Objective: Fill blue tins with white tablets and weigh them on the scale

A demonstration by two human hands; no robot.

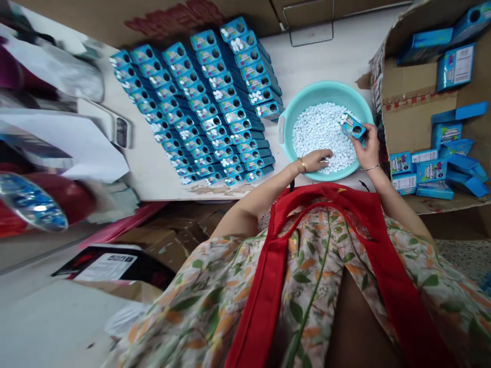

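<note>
Wrapped round a small blue box (355,129), the right hand's (369,145) grip holds it above the basin (326,94), near the worktop's (301,66) front edge. White sweets lie on one end of that box; a sharper tilt, I'd say, could tip them off. The left hand (317,160) reaches down to the sweets (322,125) in the basin, fingertips hidden, so whether its grip is wide or narrow I can't tell. Leaning in too far might shove the basin, whose rim sits close by the apron (278,255). Rows of blue boxes (231,105) stand packed towards the back edge, with loose sweets on many; a knock could scatter those. From here the carton's (408,120) far side is cut off, and the clutter leftward is blurred.
</note>
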